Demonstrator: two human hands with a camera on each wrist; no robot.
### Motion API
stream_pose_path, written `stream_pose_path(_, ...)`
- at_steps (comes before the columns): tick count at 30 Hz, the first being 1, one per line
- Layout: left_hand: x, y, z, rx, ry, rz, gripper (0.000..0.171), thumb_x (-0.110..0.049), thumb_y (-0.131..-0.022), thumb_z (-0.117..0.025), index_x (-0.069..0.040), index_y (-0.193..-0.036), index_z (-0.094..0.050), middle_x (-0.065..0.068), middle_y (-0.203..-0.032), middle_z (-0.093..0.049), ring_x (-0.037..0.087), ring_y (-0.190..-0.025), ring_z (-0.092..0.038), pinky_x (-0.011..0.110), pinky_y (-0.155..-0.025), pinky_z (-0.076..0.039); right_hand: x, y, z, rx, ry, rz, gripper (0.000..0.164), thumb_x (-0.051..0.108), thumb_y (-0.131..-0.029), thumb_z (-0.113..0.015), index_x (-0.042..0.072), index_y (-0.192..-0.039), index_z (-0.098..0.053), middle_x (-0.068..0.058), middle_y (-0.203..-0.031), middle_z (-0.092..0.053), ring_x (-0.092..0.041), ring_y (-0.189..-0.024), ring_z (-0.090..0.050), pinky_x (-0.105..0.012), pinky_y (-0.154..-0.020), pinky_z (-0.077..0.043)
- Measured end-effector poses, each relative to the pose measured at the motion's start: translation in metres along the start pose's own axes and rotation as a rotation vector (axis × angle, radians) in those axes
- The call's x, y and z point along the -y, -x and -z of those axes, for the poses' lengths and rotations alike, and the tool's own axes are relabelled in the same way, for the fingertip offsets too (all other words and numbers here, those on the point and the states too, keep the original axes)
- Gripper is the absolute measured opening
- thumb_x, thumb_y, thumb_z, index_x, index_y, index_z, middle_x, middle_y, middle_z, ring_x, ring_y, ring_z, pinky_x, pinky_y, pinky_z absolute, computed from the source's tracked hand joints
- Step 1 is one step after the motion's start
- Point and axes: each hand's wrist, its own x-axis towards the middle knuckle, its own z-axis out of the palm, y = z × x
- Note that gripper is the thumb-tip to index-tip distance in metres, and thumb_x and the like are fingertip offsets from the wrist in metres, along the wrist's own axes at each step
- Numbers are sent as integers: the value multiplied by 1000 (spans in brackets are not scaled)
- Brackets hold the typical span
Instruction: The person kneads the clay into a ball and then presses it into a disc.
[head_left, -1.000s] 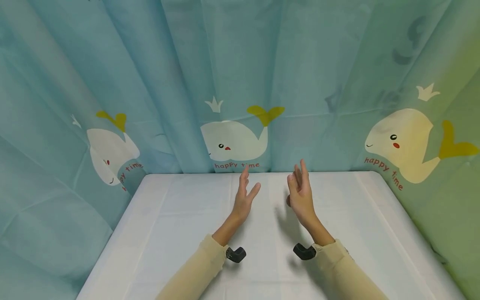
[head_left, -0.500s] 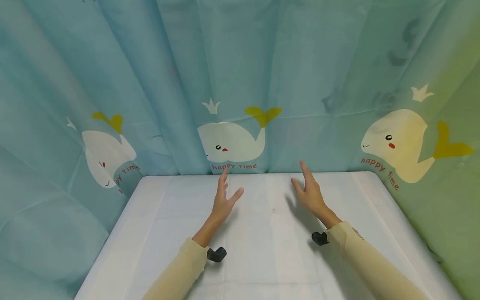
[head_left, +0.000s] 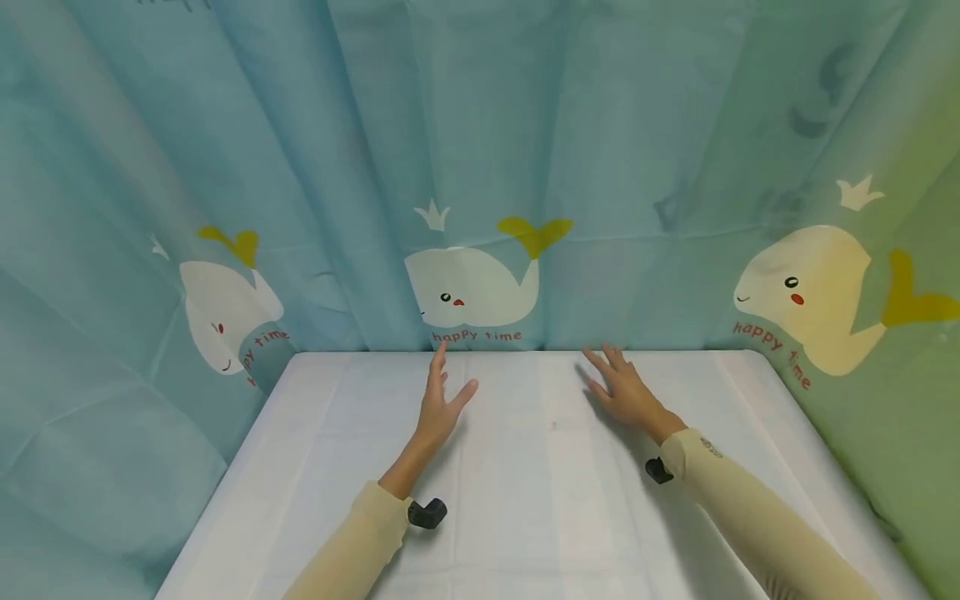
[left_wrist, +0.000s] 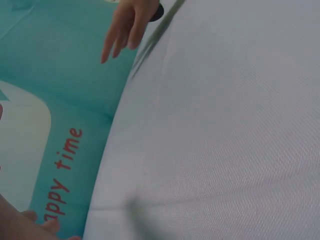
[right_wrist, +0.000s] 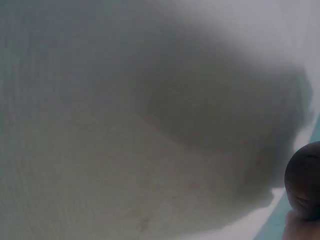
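Note:
My left hand (head_left: 435, 417) hovers above the white-covered table (head_left: 510, 517) with thumb and fingers spread. In the left wrist view, part of that hand (left_wrist: 20, 220) enters at the lower left corner. Palm down, my right hand (head_left: 630, 396) hangs over the far right part of the cloth, its visible fingers extended. The left wrist view also catches the right hand (left_wrist: 129, 25), fingers pointing downward. A dark brown rounded shape (right_wrist: 302, 180) shows at the right edge of the right wrist view, next to skin; whether it is an object or a shaded finger, I cannot tell.
A blue-green curtain (head_left: 630, 167) printed with white whales stands behind the table's far edge and along both sides. Each wrist carries a black device, one on the left (head_left: 427, 513) and one on the right (head_left: 658, 471). A faint brownish spot (head_left: 554, 425) marks the cloth.
Both hands have moved apart, the left one leftward, the right one rightward. My right hand has turned from upright, palm inward, to palm down and lowered a little.

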Motion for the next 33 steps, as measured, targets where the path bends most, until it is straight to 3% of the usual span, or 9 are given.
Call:
stream_pose_path(6,24,-6,3,-20,-55,-12,84,-17,-102,-65,-7,-165,-11,15,-171,-12,38,-155,-15,58,-122,-18,-15,9,-4,30,92,-14,62,25,-106,-58,12,-162,-33,-32,-163,-23,-57,-148,-19,-75,-113,-17)
stream_pose_path(14,30,-12,15,-56,-51,2,82,-18,-103,-63,-15,-166,-12,11,-171,-13,33,-156,-13,54,-123,-16,-28,21,1,82,173,-126,76,61,-104,-45,27,-166,-19,-24,-169,-14,-56,-151,-6,-78,-113,0)
stream_pose_path(22,31,-13,27,-97,-63,25,80,-17,-103,-62,-8,-165,-12,16,-170,-13,35,-156,-12,54,-124,-15,-18,32,-4,113,144,-110,74,56,-103,-49,25,-165,-23,-25,-168,-13,-58,-150,-1,-80,-110,2)
stream_pose_path(28,30,-17,35,-129,-12,49,84,-9,-102,-62,0,-163,-6,22,-169,-6,45,-154,-8,61,-122,-12,-17,30,-9,128,187,-130,72,59,-104,-44,26,-165,-23,-23,-170,-9,-56,-151,3,-80,-110,6)
stream_pose_path(33,28,-18,41,-164,-16,29,84,-9,-102,-61,-5,-165,-5,17,-171,-4,41,-155,-7,61,-122,-12,-19,26,-13,142,201,-136,74,63,-104,-41,27,-166,-22,-22,-170,-7,-56,-151,4,-80,-109,6)
